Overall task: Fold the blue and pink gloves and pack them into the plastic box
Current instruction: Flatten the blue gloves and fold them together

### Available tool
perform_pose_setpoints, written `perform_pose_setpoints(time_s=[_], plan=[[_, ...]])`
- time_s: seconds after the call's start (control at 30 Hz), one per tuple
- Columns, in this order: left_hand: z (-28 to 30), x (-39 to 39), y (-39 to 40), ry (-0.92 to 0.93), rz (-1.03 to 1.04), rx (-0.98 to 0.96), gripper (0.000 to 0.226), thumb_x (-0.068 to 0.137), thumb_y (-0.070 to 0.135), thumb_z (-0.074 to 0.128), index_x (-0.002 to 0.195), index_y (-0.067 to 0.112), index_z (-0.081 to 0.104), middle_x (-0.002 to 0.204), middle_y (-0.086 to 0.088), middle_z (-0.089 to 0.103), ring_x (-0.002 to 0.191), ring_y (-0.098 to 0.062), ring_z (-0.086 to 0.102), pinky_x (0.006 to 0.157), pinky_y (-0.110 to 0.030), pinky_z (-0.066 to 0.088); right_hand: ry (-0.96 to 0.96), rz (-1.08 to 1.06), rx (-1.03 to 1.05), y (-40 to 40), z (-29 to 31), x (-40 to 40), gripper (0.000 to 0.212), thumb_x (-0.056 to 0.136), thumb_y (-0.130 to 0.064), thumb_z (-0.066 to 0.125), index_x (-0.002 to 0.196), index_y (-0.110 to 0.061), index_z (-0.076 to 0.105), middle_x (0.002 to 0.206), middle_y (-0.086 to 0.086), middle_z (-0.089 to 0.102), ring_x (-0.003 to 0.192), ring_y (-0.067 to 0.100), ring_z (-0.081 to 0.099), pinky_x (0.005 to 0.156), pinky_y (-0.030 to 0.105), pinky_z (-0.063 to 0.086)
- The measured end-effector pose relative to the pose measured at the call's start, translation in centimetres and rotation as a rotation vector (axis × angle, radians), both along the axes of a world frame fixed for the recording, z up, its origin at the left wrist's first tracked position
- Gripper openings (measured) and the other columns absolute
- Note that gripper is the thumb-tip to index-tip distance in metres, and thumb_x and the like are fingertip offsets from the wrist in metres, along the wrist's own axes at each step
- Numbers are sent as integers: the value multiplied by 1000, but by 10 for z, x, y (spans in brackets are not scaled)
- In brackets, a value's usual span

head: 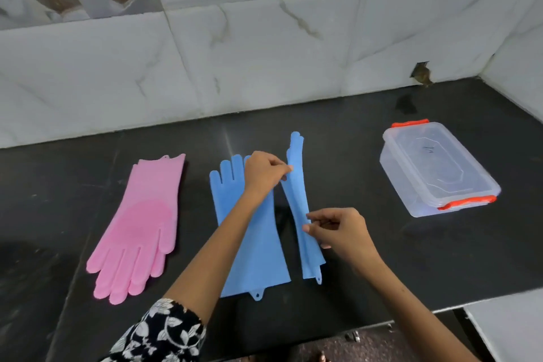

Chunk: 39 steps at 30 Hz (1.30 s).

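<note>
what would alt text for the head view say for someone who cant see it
Both hands pinch a narrow, lengthwise-folded blue glove on a black counter: left hand near its finger end, right hand lower down. A second blue glove lies flat beside it, pink gloves lie further left, and a lidded clear plastic box sits right.

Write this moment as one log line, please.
step: folding narrow blue rubber glove | left hand: pinching it | right hand: pinching it | clear plastic box: lid on
</note>
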<state>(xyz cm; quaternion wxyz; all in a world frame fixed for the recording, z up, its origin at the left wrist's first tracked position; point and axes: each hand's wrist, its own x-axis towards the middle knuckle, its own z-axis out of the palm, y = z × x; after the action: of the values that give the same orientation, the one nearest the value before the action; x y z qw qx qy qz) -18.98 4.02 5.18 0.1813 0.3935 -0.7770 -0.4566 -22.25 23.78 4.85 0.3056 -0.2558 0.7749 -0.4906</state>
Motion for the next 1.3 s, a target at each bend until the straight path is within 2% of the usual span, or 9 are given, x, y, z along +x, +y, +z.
perform_pose_setpoints(time_s=[0.13,0.33,0.57,0.67,0.73,0.87,1.0,1.17,1.3], plan=[[-10,64,-38,-25,154,-11,16,73,19,75,62,7,74,60,-6,70,63,-24,69,63,-35,57,83,130,28,-45,-5,45,21,74,-21,79,93,-19,73,75,-6,71,62,6,64,61,23,57],[-51,130,-52,-147,271,-37,19,80,23,72,68,8,74,68,-6,72,61,-19,64,63,-35,54,267,319,213,-81,-41,102,36,81,-44,68,109,-22,68,100,-9,69,83,5,63,74,17,46],[-56,118,-45,-53,292,-131,22,83,35,70,86,14,75,82,4,73,74,-10,66,66,-26,52,425,-62,237,-100,-42,22,22,85,-32,65,99,-16,69,96,-2,70,82,16,64,72,30,51],[-54,106,-49,-97,307,-170,18,84,36,69,75,19,67,77,-1,69,71,-15,64,66,-33,54,368,-175,240,-127,-44,-7,27,86,-26,62,95,-1,65,91,13,70,84,30,65,73,41,55],[-56,100,-52,-120,327,-167,20,84,33,69,76,15,69,79,-3,71,69,-15,62,62,-30,51,273,-216,223,-141,-47,-17,25,86,-27,63,94,-4,66,89,8,71,78,23,63,71,37,53],[-60,95,-55,-75,337,-161,16,85,24,69,91,9,72,89,-1,72,74,-8,58,66,-22,46,181,-269,125,-153,-48,-24,19,81,-19,70,98,-11,69,81,-3,66,83,18,65,72,31,52],[-61,107,-51,90,374,-254,9,85,24,69,85,15,70,84,6,69,75,-7,59,63,-15,43,292,-236,-46,-156,-45,-17,13,79,-16,73,91,-19,69,77,-9,67,73,6,64,69,24,53],[-77,123,-54,30,456,-107,14,85,27,69,89,14,73,88,3,72,77,-9,62,68,-19,46,310,-151,134,-162,-57,-12,19,84,-22,67,101,-16,67,89,-3,69,80,13,63,73,33,55],[-72,115,-58,77,455,-60,16,80,25,74,80,9,70,80,-1,68,72,-13,62,69,-24,51,277,-105,100,-158,-64,-18,23,86,-23,66,106,-12,67,96,0,71,86,14,65,80,35,56]])
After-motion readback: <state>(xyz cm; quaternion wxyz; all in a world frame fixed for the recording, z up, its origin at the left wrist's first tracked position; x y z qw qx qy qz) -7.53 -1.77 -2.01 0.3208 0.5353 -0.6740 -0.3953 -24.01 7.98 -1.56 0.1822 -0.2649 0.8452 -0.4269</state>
